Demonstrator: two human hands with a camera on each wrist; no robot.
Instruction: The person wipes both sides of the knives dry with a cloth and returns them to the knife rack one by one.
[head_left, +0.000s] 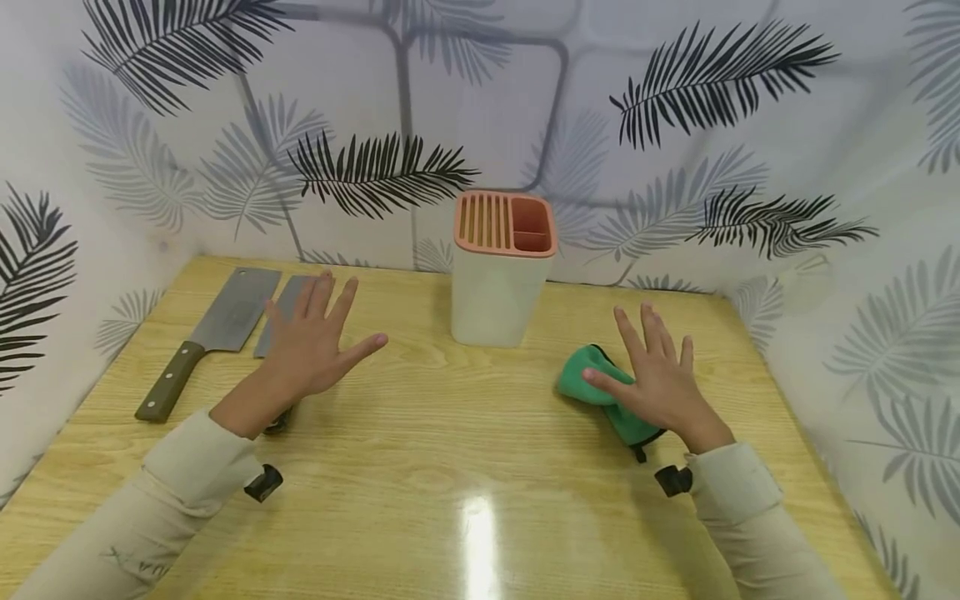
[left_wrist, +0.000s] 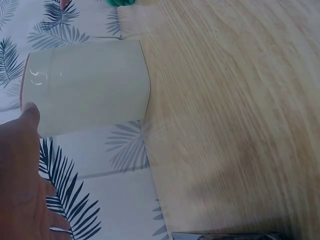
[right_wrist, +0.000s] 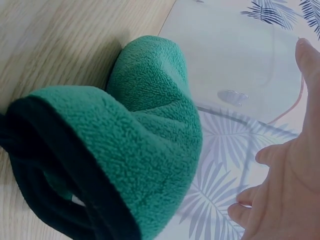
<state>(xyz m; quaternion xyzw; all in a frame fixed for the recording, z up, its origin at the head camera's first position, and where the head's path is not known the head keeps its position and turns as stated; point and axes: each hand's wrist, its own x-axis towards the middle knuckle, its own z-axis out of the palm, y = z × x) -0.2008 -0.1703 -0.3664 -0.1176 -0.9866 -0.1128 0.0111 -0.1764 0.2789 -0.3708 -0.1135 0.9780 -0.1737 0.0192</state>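
Note:
My left hand (head_left: 307, 346) is held over the left side of the table, fingers spread, holding nothing. Beneath it lies a second metal blade (head_left: 291, 292), partly hidden by the hand. Left of that is a cleaver (head_left: 236, 310) with an olive handle. My right hand (head_left: 663, 392), also spread and holding nothing, overlaps a green cloth (head_left: 579, 375) in the head view. In the right wrist view the folded cloth (right_wrist: 150, 140) shows dark edging, with the fingers apart from it. A white knife holder (head_left: 495, 300) with a slotted orange top stands upright between the hands.
The light wooden table (head_left: 420, 492) meets a leaf-patterned curtain (head_left: 480, 108) behind the holder and along both sides. Dark wrist straps or mounts (head_left: 264, 482) stick out near the cuffs of the sleeves.

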